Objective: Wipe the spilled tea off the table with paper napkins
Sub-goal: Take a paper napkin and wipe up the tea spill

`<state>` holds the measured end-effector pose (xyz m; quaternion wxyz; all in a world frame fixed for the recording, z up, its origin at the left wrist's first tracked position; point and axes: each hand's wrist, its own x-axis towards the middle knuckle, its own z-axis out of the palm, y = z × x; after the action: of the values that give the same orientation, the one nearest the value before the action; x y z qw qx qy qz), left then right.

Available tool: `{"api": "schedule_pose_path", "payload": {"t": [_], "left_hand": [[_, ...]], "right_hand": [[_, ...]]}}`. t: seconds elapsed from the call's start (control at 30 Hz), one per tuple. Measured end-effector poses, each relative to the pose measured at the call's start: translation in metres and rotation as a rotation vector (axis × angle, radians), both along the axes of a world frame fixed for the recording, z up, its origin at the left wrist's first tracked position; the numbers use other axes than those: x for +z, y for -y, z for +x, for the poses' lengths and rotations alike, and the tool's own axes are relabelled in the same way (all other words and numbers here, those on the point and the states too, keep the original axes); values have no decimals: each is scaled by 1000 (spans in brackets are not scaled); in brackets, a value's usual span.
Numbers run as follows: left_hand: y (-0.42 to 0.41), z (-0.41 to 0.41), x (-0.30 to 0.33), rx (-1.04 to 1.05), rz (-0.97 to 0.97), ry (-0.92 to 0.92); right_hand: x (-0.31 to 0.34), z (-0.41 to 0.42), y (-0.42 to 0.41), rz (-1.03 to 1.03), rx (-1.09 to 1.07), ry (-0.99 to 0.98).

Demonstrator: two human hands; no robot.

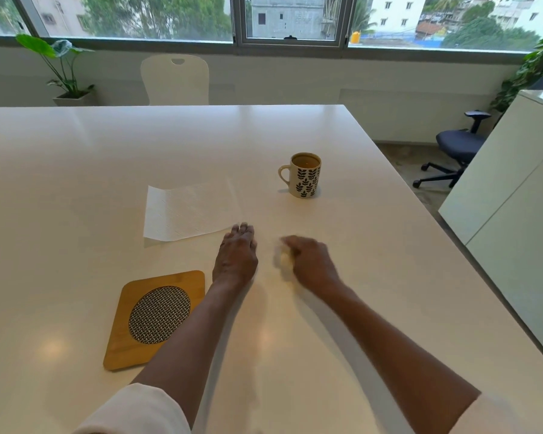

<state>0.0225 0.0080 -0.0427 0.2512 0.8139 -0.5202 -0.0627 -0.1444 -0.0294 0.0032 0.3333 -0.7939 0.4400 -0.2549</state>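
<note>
Two hands are lying on the white table (76, 158). The right hand (311, 261) is curling its fingers round one crumpled napkin (284, 260) and pressing it down on the table, near the middle, a bit toward the right edge. This hand and the wad are looking blurry. The wad is looking a little yellow. The table beside the wad is showing a faint yellowish shine, but it is hard to tell whether that is tea. The left hand (236, 255) is lying flat with its fingers straight and close together, holding nothing. Its fingertips are touching or almost touching the near corner of one flat napkin (190, 211), which is lying spread out just behind it.

One mug (304, 175) with a dark leaf pattern is standing upright farther back, toward the right edge, with brown tea inside. It is well apart from both hands. One wooden trivet (145, 321) with a round woven middle is lying near the front edge, just beside the left arm.

One white chair (175, 79) is standing behind the far edge. One dark office chair (455, 145) is standing past the right edge, beside a white cabinet (514, 195). Two green plants are standing by the window, one on the left (60, 67) and one on the right (536, 70).
</note>
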Motion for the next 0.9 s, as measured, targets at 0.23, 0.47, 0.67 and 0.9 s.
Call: {"api": "schedule_pose_path", "payload": {"t": [0.23, 0.47, 0.67, 0.9], "left_hand": [[0, 0, -1, 8, -20, 11], [1, 0, -1, 4, -18, 9], [1, 2, -2, -4, -18, 7], [0, 2, -1, -7, -15, 7]], "right_hand": [[22, -32, 69, 51, -207, 130], [13, -14, 87, -176, -227, -215], [6, 19, 70, -226, 36, -339], [0, -3, 27, -344, 328, -311]]}}
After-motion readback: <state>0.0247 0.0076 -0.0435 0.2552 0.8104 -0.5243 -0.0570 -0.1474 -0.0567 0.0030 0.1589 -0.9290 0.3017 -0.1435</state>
